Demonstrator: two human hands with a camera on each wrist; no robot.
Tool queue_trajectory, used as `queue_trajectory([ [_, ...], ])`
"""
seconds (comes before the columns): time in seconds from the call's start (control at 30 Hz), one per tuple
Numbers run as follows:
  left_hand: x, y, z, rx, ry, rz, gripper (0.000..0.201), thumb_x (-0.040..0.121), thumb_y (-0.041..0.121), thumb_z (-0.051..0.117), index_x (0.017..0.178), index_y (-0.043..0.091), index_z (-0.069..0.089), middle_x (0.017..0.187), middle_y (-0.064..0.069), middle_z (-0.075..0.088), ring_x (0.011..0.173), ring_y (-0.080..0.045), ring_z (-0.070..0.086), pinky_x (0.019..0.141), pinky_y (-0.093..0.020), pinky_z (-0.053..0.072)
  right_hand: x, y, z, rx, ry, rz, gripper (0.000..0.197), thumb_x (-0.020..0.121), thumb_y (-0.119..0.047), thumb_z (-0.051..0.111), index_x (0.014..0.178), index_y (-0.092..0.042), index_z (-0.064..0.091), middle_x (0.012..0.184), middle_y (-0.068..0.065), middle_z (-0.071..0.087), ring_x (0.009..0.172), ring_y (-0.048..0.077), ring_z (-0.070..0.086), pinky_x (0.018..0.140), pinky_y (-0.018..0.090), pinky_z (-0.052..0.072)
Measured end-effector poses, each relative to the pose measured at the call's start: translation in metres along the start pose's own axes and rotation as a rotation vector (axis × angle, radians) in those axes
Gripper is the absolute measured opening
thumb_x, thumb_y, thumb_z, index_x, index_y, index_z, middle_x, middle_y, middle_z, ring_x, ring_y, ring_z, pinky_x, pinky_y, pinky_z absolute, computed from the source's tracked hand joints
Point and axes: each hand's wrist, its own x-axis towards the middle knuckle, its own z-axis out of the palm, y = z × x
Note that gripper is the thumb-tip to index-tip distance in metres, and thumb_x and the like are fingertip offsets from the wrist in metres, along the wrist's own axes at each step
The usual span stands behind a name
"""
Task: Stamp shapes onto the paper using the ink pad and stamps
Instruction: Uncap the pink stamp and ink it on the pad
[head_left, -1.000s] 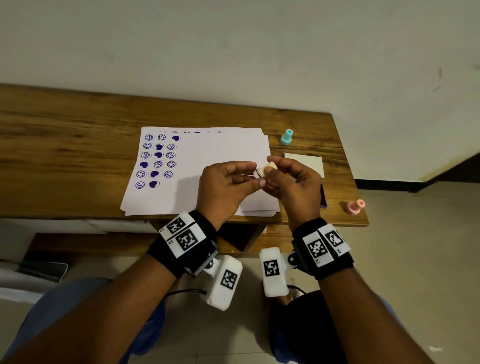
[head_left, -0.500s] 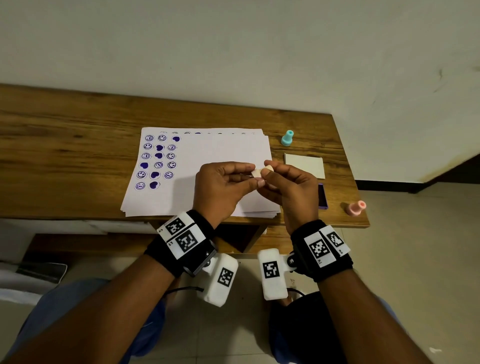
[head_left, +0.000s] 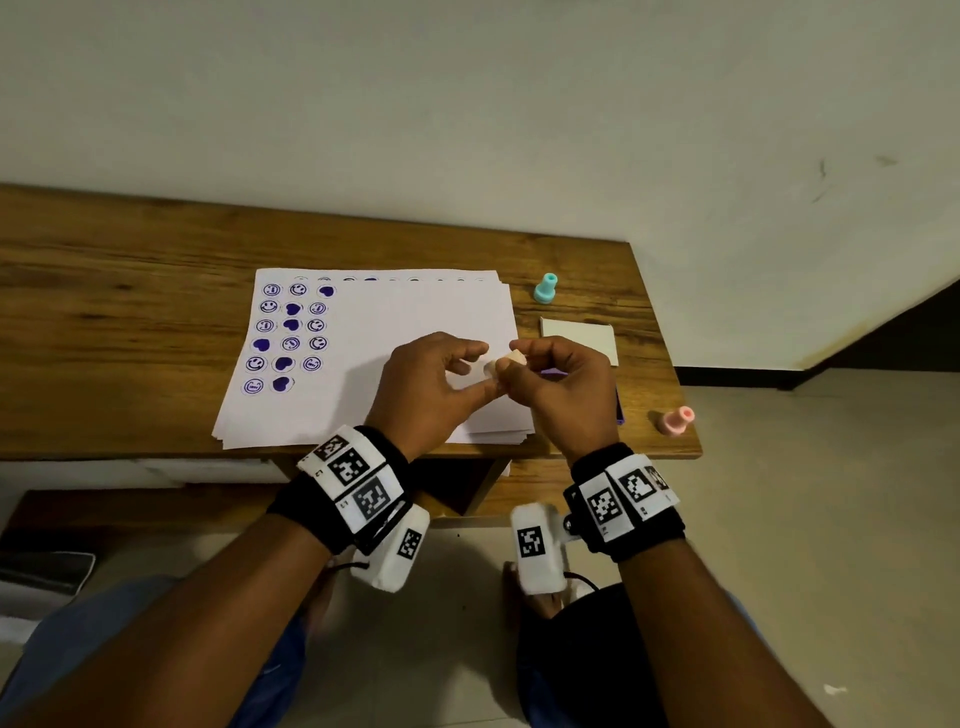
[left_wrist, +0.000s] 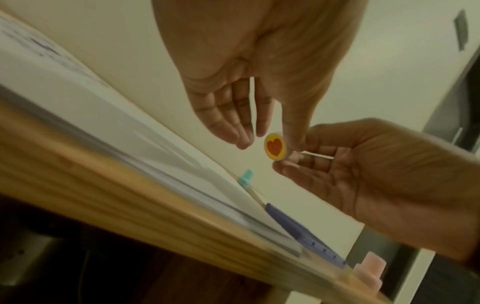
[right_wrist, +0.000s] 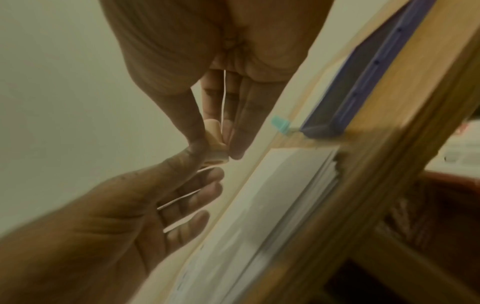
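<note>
Hands raised together above the near edge of the paper stack (head_left: 415, 332). Right hand (head_left: 563, 387) pinching a small cream stamp (head_left: 514, 358) between thumb and fingertips, held clear of the sheets. Stamp face turned toward the left wrist camera: yellow disc, red heart. Left hand (head_left: 426, 389) with fingers loosely curled, thumb tip touching the stamp's rim by the look of it, though blurred and hard to call a grip. Top sheet printed at its far left with rows of purple smileys and hearts (head_left: 291, 332). Purple ink pad (left_wrist: 306, 232) on the wooden table (head_left: 130, 312) just right of the stack, mostly hidden behind the right hand in the head view. White lid (head_left: 579, 338) beyond the pad. Teal stamp (head_left: 545, 288) upright near the stack's far right corner. Pink stamp (head_left: 675, 420) lying on its side near the table's right edge.
</note>
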Motion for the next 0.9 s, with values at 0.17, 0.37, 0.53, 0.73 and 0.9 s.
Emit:
queue_trajectory([
  [0.17,0.000,-0.007,0.010,0.347,-0.150,0.009,0.049,0.080,0.049,0.070,0.122,0.025,0.064,0.126,0.004,0.062,0.116,-0.017,0.051,0.096,-0.033,0.045,0.008,-0.010,-0.026,-0.307,0.118,-0.058,0.018,0.078,-0.026,0.083,0.094,-0.024,0.074,0.083,-0.013,0.070,0.080,0.003,0.067,0.070,0.026,0.057],
  [0.37,0.003,-0.006,0.020,0.500,-0.269,0.020,0.045,0.085,0.044,0.067,0.125,0.026,0.061,0.131,0.005,0.055,0.122,-0.021,0.045,0.101,-0.042,0.042,0.085,-0.038,-0.053,-0.686,0.129,-0.034,0.023,0.074,-0.028,0.082,0.095,-0.023,0.075,0.086,-0.009,0.071,0.083,0.009,0.066,0.078,0.022,0.051],
  [0.53,0.008,-0.011,0.022,0.509,-0.301,-0.014,0.043,0.084,0.041,0.068,0.124,0.027,0.061,0.131,0.008,0.050,0.122,-0.021,0.044,0.101,-0.044,0.035,0.150,-0.029,-0.049,-0.880,0.060,0.059,0.023,0.070,-0.024,0.083,0.091,-0.023,0.076,0.092,-0.001,0.073,0.093,0.018,0.067,0.076,0.024,0.045],
  [0.73,0.009,-0.014,0.023,0.474,-0.296,-0.017,0.041,0.084,0.041,0.068,0.122,0.026,0.063,0.129,0.009,0.051,0.122,-0.020,0.045,0.101,-0.047,0.033,0.168,-0.007,-0.040,-0.960,-0.006,0.127,0.025,0.065,-0.023,0.085,0.089,-0.023,0.075,0.084,-0.005,0.065,0.081,0.015,0.059,0.067,0.022,0.042],
  [0.9,0.009,-0.012,0.023,0.466,-0.273,-0.012,0.038,0.087,0.044,0.063,0.120,0.026,0.064,0.129,0.009,0.054,0.122,-0.019,0.046,0.102,-0.046,0.033,0.170,0.002,-0.036,-0.949,-0.013,0.132,0.028,0.067,-0.028,0.085,0.093,-0.027,0.073,0.097,-0.004,0.067,0.085,0.014,0.059,0.068,0.021,0.041],
])
